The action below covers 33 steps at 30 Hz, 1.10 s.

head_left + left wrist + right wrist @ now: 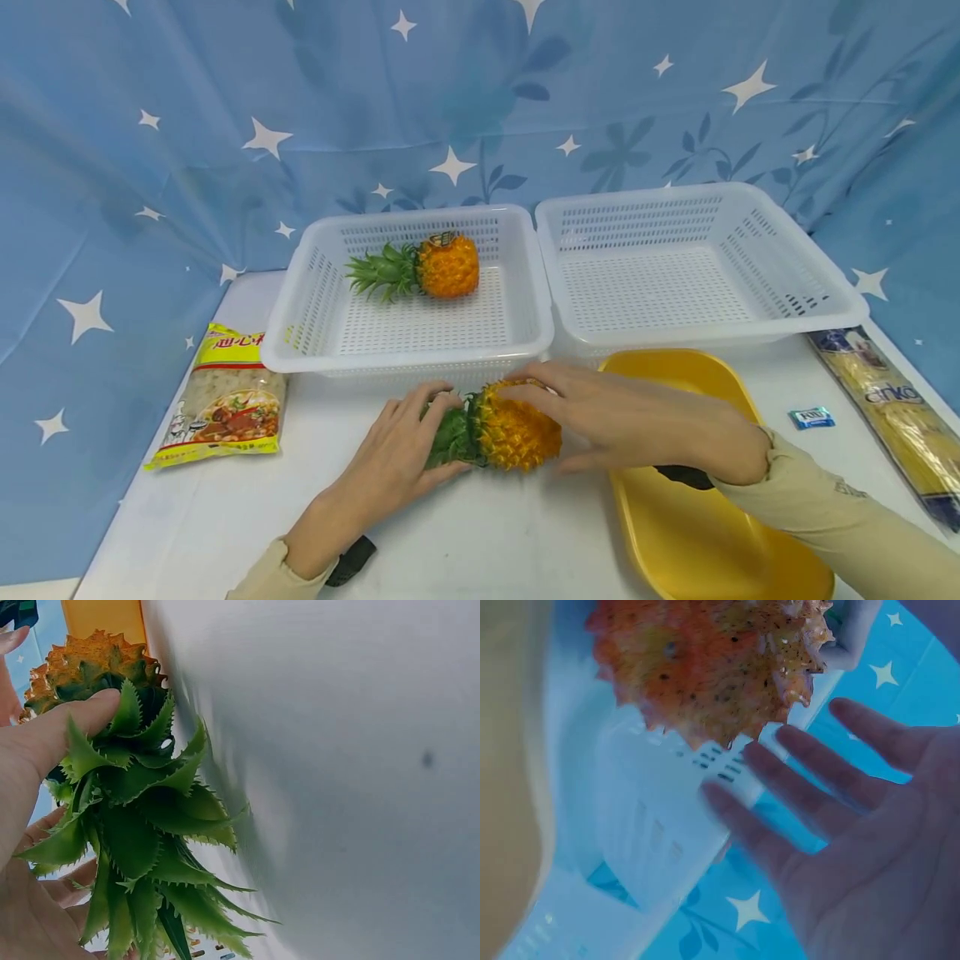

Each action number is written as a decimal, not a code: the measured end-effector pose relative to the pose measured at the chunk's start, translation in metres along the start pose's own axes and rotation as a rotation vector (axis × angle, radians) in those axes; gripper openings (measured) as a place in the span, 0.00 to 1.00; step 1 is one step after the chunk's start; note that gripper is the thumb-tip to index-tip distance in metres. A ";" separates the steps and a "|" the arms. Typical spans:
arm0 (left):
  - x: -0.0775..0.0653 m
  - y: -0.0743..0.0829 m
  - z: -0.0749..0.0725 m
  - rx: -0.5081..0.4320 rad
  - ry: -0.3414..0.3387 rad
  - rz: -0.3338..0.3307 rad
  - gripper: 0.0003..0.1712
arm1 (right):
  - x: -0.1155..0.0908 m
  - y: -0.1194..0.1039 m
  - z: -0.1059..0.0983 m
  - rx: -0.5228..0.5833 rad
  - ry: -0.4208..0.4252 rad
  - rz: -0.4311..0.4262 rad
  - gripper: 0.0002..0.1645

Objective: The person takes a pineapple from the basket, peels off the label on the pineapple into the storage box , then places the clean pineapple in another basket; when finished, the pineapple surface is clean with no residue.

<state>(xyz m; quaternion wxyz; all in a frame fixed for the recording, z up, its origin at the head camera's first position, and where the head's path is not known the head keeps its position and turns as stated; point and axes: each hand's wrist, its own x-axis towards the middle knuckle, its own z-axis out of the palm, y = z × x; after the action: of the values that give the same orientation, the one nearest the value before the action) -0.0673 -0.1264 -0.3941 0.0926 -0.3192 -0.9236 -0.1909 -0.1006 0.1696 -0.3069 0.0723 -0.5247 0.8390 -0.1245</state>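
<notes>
I see left hand (397, 446) clamping spiky orange pineapple (519, 432) by green leaves (135, 832); right hand (596, 412) blurred, fingers (802, 789) apart, contact unclear.

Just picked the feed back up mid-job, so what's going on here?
A person's left hand holds a pineapple by its leafy end at the table, in front of a white basket. The right hand is at the fruit end, fingers outstretched; I can't tell whether they touch it. Another pineapple lies in that basket, and a yellow tub sits to the right.
</notes>
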 end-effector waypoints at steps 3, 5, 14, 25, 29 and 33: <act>-0.001 0.000 0.000 0.001 0.005 0.002 0.41 | 0.007 0.000 0.003 -0.007 -0.012 -0.006 0.55; -0.001 0.001 0.000 0.002 0.009 0.002 0.41 | 0.011 0.001 0.005 -0.019 -0.013 -0.014 0.57; -0.003 0.003 0.001 -0.005 0.007 0.003 0.42 | 0.022 0.007 0.009 0.016 -0.068 -0.010 0.60; -0.006 0.005 0.003 0.003 -0.032 -0.007 0.42 | 0.028 0.009 0.013 0.018 -0.103 -0.011 0.61; -0.007 0.004 0.003 -0.003 -0.031 -0.019 0.42 | 0.031 0.009 0.013 0.031 -0.125 0.003 0.60; -0.007 0.004 0.000 0.004 -0.037 -0.018 0.42 | 0.032 0.009 0.014 0.023 -0.135 -0.002 0.60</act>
<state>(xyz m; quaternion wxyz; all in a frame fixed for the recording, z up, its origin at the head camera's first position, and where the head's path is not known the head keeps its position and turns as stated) -0.0594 -0.1272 -0.3947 0.0742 -0.3142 -0.9284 -0.1841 -0.1191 0.1426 -0.3222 0.1347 -0.5317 0.8303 -0.0985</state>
